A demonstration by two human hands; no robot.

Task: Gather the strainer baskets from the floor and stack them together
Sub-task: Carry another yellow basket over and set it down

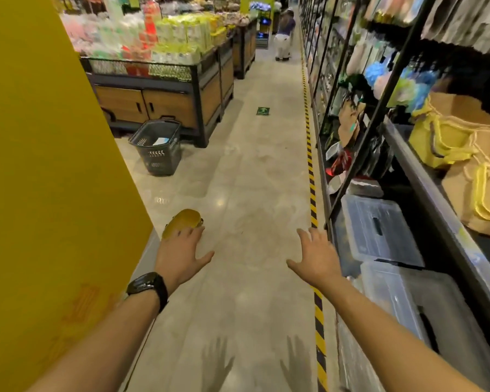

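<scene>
A yellow-olive strainer basket (184, 222) lies upside down on the floor beside the yellow panel at the left. My left hand (181, 257), a black watch on its wrist, stretches out with spread fingers in front of the basket and covers its near edge; whether it touches is unclear. My right hand (316, 257) is held out flat with straight fingers over the floor, near the striped tape, holding nothing.
A tall yellow panel (48, 193) fills the left. A dark shopping basket (157, 147) stands ahead by a display stand (164, 100). Shelves with clear plastic bins (379, 230) line the right, edged by yellow-black tape (313, 193). A person (285, 35) stands far down the aisle.
</scene>
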